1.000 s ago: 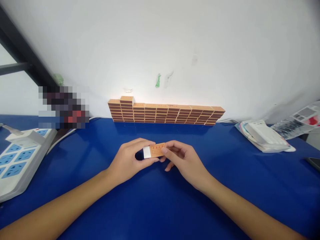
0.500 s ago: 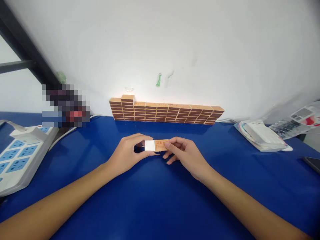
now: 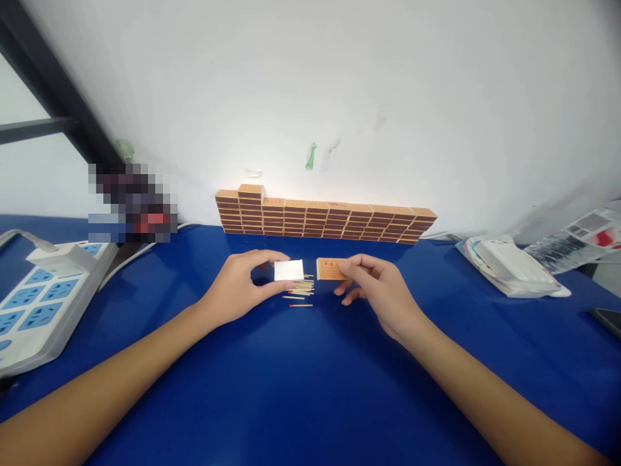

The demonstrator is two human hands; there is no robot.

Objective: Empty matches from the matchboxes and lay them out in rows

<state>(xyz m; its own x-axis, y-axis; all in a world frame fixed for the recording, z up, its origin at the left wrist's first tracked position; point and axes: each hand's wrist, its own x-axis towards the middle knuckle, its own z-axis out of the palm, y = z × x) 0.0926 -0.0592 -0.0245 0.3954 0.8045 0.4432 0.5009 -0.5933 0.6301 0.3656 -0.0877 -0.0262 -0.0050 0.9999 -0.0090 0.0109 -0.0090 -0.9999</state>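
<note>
My left hand [image 3: 240,288] pinches a small white matchbox tray [image 3: 289,270], turned bottom up, above the blue table [image 3: 310,388]. Held apart from the tray, an orange matchbox sleeve [image 3: 332,268] is gripped by the fingertips of my right hand [image 3: 383,288]. Several red-tipped matches [image 3: 301,291] lie scattered on the table just under the tray, between my hands. Both hands hover a little in front of a long stack of orange matchboxes [image 3: 325,220] against the white wall.
A white and blue power strip [image 3: 33,298] lies at the left edge with its cable running back. Plastic-wrapped packets [image 3: 514,265] lie at the right, and a dark phone corner [image 3: 609,318] shows at the far right. A black frame [image 3: 48,97] stands at upper left.
The white tray has slid fully out of the orange sleeve. My hands have moved apart, and matches have dropped onto the table below the tray.
</note>
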